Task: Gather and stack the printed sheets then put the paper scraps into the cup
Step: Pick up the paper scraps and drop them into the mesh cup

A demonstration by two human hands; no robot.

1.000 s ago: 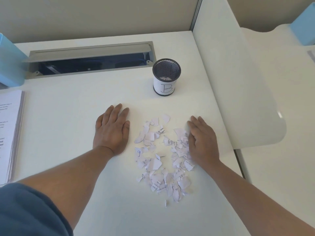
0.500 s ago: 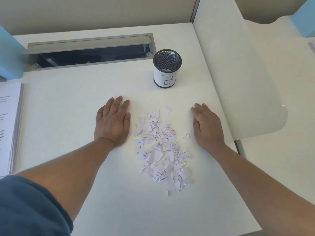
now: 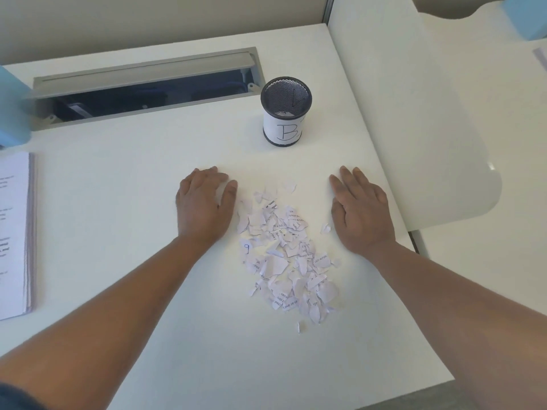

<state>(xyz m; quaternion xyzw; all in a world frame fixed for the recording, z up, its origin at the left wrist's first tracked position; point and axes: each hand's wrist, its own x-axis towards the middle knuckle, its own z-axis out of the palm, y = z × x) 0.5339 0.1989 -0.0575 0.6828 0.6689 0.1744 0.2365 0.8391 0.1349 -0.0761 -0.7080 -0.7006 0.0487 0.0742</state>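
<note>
A heap of torn paper scraps (image 3: 285,253) with bits of print lies on the white desk (image 3: 148,179) between my hands. My left hand (image 3: 204,205) rests flat on the desk just left of the heap, fingers straight, thumb beside the nearest scraps. My right hand (image 3: 358,211) lies flat to the right of the heap, a little apart from it; one loose scrap (image 3: 325,228) sits by its thumb. Behind the heap stands a black mesh cup (image 3: 285,112) with a white label marked B; a few scraps show inside. The stacked printed sheets (image 3: 14,232) lie at the left edge.
An open grey cable tray (image 3: 142,87) is sunk into the desk behind my left hand. A blue object (image 3: 11,113) stands at the far left. A white curved divider panel (image 3: 420,113) runs along the desk's right side, with another desk beyond it.
My right hand has swept the scraps leftward into a tighter heap, then drawn back to the right, off the heap. My left hand has stayed flat in place.
</note>
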